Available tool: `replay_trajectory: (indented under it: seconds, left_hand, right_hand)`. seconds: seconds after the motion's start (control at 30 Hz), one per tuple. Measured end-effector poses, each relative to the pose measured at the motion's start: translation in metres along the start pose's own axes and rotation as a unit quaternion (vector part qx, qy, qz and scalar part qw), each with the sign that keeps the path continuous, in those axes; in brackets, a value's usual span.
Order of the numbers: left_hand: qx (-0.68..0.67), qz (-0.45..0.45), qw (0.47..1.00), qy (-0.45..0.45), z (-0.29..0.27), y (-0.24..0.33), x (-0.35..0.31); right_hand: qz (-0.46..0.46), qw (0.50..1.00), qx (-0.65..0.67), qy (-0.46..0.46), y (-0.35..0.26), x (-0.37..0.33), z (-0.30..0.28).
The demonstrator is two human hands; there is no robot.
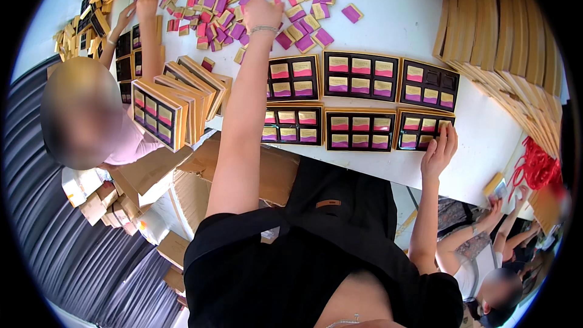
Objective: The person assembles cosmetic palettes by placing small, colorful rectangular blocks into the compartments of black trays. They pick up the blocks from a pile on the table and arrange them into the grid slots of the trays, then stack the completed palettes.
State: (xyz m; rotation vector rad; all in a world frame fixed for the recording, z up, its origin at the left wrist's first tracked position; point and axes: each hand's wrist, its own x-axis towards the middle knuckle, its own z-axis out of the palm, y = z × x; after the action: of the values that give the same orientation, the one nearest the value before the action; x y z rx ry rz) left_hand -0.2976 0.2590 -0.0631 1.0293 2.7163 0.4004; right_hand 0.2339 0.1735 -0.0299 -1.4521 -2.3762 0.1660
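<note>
My left hand point(264, 14) reaches to the far pile of small wrapped squares point(212, 6), gold with pink or purple bands. Its fingers curl down among them, and whatever they pinch is hidden. My right hand point(440, 150) rests at the right end of the near right box point(398, 133), fingers stretched over its edge and a corner compartment. Two rows of dark, gold-edged boxes lie before me. In the far right box point(454, 82), two upper compartments hold no square; the far middle box point(361, 75) and near middle box point(359, 129) are filled.
Filled boxes point(159, 115) lean in a row at left, beside a person in pink reaching across the table. Gold box stacks point(492, 42) line the right side, with red cord point(534, 164) below. Cardboard cartons point(146, 176) stand at lower left. Other people work at lower right.
</note>
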Motion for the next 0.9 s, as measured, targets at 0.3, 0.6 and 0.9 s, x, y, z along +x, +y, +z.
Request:
replay_trajectory:
  seconds: [0.3,0.6,0.9]
  left_hand:
    - [0.068,0.375,0.925,-0.007,0.010,-0.028,0.079]
    - [0.007,0.426,0.905,0.002,-0.004,-0.007,0.040]
    - [0.126,0.237,0.963,-0.004,-0.020,-0.021,0.046]
  right_hand:
    - [0.101,0.993,0.054,0.039,0.010,0.000,-0.001]
    - [0.111,0.988,0.092,0.048,0.008,-0.014,0.000]
    - [0.125,0.979,0.120,0.105,0.008,-0.004,-0.007]
